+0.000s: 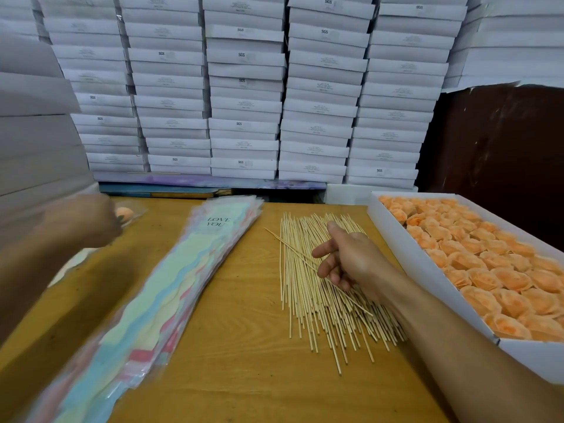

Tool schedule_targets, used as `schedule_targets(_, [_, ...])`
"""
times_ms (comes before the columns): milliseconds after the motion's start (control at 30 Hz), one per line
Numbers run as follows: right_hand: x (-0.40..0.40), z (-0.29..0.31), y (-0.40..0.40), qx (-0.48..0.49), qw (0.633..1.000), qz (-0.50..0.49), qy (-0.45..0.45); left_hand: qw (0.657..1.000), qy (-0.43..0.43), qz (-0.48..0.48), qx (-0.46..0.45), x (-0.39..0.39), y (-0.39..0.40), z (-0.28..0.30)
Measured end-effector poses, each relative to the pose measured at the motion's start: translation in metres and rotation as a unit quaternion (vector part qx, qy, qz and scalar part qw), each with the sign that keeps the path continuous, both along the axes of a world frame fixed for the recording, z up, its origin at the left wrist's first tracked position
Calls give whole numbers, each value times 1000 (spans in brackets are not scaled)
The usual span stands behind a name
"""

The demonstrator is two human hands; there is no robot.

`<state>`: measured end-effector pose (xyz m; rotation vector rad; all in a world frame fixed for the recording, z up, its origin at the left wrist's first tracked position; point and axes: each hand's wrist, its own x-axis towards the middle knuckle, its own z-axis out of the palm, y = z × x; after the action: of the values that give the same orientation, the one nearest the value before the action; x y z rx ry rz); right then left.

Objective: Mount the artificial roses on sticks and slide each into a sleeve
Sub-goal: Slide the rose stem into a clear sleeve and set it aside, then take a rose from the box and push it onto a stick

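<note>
Stacked white cardboard boxes (244, 87) wall off the back of the room, several printed "SGS" above smaller lines too fine to read. Below them sits a yellow-brown wooden table (244, 331). Across its left half fans a pile of pastel plastic sleeves (171, 285); the top one reads "LOVE YOU", and its lower end is cut off by the frame edge. Mid-table lies a loose heap of thin pale wooden sticks (320, 300). Above it the right hand (345, 257) pinches one single stick (293, 251) between curled fingers, the stick slanting across the heap. To the right, a shallow white tray (427, 270) is packed with peach-orange artificial roses (488, 264), its near corner running out of view. At the far left the left hand (82, 221) is blurred; it seems to hold a sleeved peach rose (124, 212), but how its fingers lie I cannot tell.
</note>
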<state>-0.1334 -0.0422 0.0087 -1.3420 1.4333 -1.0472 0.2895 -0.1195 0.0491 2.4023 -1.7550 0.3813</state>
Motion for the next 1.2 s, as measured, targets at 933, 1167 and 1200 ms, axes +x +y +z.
schedule_targets(933, [-5, -1, 0, -127, 962, -20, 242, 911, 297, -276, -76, -303, 53, -74])
schedule_targets(1167, [-3, 7, 9, -118, 933, -4, 341, 915, 298, -265, -55, -303, 53, -71])
schedule_targets(1200, [-3, 7, 10, -116, 931, -3, 346, 916, 298, -263, -51, -303, 52, -71])
